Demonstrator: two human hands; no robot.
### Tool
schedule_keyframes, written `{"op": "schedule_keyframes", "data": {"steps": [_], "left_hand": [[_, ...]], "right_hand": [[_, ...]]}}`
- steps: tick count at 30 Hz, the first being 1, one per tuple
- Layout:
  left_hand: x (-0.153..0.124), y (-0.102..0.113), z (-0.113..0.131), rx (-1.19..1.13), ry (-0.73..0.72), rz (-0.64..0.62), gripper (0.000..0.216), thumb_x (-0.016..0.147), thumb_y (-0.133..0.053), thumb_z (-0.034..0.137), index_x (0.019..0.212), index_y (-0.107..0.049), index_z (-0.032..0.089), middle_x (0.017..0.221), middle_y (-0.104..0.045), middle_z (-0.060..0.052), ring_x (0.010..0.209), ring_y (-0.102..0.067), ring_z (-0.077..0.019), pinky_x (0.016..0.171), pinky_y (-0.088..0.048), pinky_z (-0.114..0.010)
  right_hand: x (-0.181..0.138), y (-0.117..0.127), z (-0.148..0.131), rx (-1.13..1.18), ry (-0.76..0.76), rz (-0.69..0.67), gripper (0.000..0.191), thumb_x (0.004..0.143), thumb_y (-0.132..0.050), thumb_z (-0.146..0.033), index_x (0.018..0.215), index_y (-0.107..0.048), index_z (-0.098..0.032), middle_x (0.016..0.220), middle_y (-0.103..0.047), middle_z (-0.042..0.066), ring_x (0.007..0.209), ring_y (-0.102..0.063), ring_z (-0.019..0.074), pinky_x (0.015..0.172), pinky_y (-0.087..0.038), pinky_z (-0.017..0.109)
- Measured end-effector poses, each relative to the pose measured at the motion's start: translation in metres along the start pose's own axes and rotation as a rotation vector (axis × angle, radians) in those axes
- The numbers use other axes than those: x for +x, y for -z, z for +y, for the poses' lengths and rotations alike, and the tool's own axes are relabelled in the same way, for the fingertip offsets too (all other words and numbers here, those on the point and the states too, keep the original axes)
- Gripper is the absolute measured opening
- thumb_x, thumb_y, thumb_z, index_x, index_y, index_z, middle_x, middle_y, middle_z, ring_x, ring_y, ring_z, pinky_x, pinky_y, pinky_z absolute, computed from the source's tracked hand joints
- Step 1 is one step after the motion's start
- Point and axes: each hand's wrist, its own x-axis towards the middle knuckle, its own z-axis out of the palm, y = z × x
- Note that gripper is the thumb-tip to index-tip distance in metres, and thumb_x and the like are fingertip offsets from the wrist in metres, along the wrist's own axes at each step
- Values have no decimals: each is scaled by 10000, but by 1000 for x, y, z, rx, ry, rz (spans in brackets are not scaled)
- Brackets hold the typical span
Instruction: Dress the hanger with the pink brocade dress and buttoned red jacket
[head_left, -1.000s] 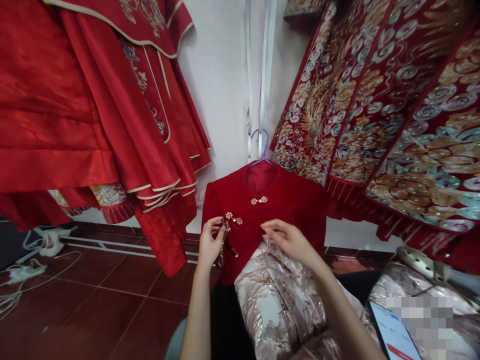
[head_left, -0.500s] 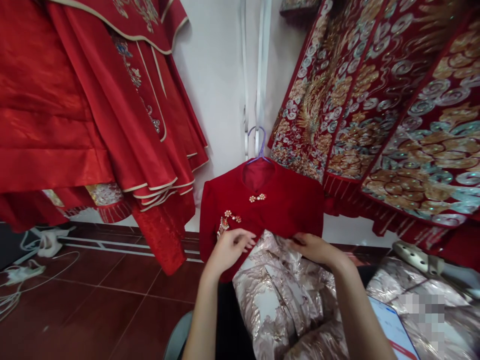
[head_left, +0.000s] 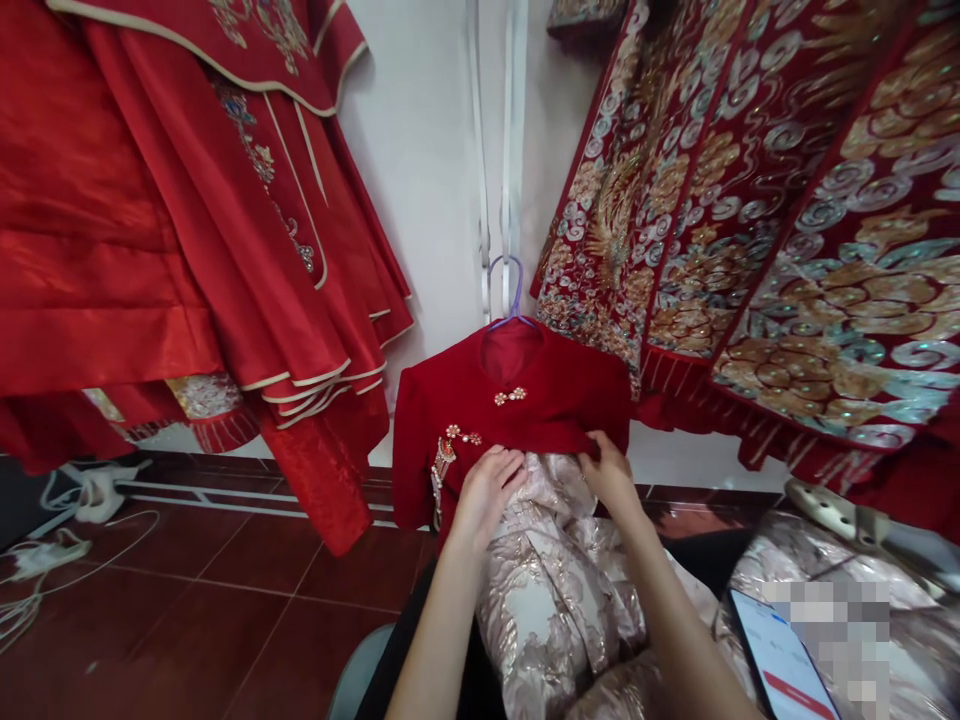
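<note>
A small red velvet jacket [head_left: 457, 400] with pearl frog clasps [head_left: 510, 396] hangs on a purple hanger [head_left: 510, 290] in front of me. Below it spreads a pale pink and silver brocade skirt [head_left: 555, 590]. My left hand [head_left: 486, 490] rests at the jacket's lower hem, fingers curled onto the fabric where jacket meets skirt. My right hand [head_left: 611, 472] pinches the red hem on the right side and lifts it slightly. A beaded tassel ornament [head_left: 441, 465] dangles at the jacket's left front.
Red satin robes [head_left: 187, 250] hang at the left, heavily embroidered red and gold garments [head_left: 750, 200] at the right. A phone [head_left: 780, 665] lies on brocade at lower right. White cables [head_left: 67, 520] trail over the dark red tile floor [head_left: 210, 600].
My left hand left the tassel ornament and moved right to the hem. My right hand shifted right and up, taking hold of the jacket's lower edge. The view drifted slightly.
</note>
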Motion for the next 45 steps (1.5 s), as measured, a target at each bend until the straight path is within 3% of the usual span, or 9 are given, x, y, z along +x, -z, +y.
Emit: {"op": "schedule_keyframes", "data": {"steps": [8,12,15,21,24,29,32,38,45], "left_hand": [[8,-7,-23,42,-187,-89,280,604,-713,113,861,-613,166,1011,-613,-56,1105,-537,-178,1039,-341,-333],[10,-8,-23,8,-210,-138,292,640,-676,135,913,-593,193,860,-556,11,893,-569,-99,965,-394,-284],[7,-10,-23,272,-241,-198,373,740,-623,215,1108,-566,233,774,-537,29,789,-560,-99,865,-433,-258],[8,-33,-35,792,-422,-463,319,805,-583,219,1121,-614,190,1189,-611,-68,1013,-572,-187,894,-433,-292],[12,-45,-45,879,-498,-423,303,827,-560,223,1121,-619,182,1170,-636,-80,1047,-579,-194,942,-419,-320],[-10,-48,-27,870,-382,-572,260,802,-606,262,1038,-668,173,1053,-676,-81,942,-625,-201,910,-453,-348],[-30,-45,-2,741,-223,-665,487,808,-609,338,1269,-541,201,1050,-668,-87,861,-650,-207,855,-487,-377],[-31,-34,-13,779,-502,-534,924,728,-676,255,1489,-152,224,1491,-322,-106,1378,-276,-260,1136,-199,-383],[-13,-11,-73,1288,-483,-596,830,724,-588,153,1470,-232,227,874,-708,-57,1030,-589,-295,1102,-32,-549]], "right_hand": [[6,57,-1,544,-17,-146,295,725,-569,-460,911,-611,-235,941,-707,60,929,-655,255,848,-512,368],[-4,80,-11,517,-71,-204,242,751,-607,-435,935,-653,-286,1024,-699,57,1033,-624,281,905,-505,392],[-6,83,-15,457,-75,-246,235,763,-597,-440,915,-646,-267,1023,-694,72,1012,-628,283,910,-504,411],[-4,84,-24,437,215,-88,346,796,-584,-409,1080,-565,-213,1127,-616,84,1042,-590,219,971,-450,402],[-11,98,-40,453,256,-33,331,822,-578,-432,1071,-579,-214,1139,-606,87,1051,-580,209,975,-445,391],[-30,125,-64,534,247,-222,328,833,-578,-469,1015,-601,-197,992,-657,91,857,-635,184,816,-533,338],[-35,130,-72,563,249,-188,328,831,-581,-476,998,-607,-194,922,-661,89,809,-630,178,756,-545,315],[-33,122,-73,596,253,-199,324,833,-583,-460,1010,-595,-190,862,-663,76,754,-627,160,705,-544,292],[-35,114,-80,561,267,-278,319,839,-571,-460,996,-604,-184,904,-665,82,795,-637,168,743,-543,304]]}}
